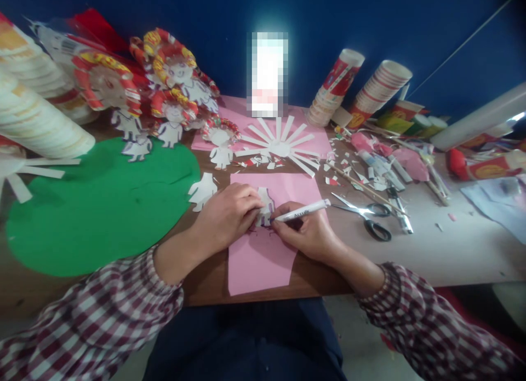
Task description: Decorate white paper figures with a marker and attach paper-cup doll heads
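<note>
My right hand (308, 230) grips a white acrylic marker (310, 208), its tip down at the lower edge of a small white paper figure cutout (265, 196). Dark purple lines run along the cutout's border. With its fingers curled, my left hand (230, 214) pins the cutout from the left side. Beneath both lies a pink sheet (258, 271) with a few dark marker strokes just below the figure. Another white body-shaped cutout (204, 190), without an outline, rests left of my left hand.
A green oval sheet (102, 206) covers the left. Finished paper figures (222, 145) with red-yellow rings stand behind it. A strip-cut paper cup (279, 148) lies beyond the pink sheet. Scissors (367, 212), scraps and pens sit to the right; cup stacks (382, 91) stand at the back.
</note>
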The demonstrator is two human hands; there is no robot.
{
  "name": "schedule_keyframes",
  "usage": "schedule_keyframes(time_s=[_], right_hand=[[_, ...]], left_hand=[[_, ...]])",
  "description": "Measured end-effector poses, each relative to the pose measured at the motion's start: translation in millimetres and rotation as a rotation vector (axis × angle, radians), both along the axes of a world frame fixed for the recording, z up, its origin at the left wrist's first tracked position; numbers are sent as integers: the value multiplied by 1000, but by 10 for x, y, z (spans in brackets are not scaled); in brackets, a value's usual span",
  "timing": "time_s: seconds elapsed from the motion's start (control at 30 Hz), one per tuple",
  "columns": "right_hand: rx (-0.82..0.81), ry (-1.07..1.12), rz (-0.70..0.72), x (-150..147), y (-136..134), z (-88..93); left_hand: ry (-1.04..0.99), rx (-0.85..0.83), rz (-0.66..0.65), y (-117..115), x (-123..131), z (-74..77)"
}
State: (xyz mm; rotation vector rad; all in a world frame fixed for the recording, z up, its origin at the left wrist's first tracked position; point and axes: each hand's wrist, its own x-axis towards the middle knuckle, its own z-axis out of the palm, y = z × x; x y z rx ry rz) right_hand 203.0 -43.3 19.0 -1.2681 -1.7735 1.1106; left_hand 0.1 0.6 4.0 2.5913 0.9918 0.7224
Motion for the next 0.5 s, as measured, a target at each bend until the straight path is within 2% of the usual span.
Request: schedule_keyframes(time_s=[0.33,0.5], right_hand=[[-23,58,5,3,1,-11],[-63,120,-73,6,28,-8]], left_hand=[[9,-3,2,1,-5,-6],[-2,-15,-7,9,-14,-5]])
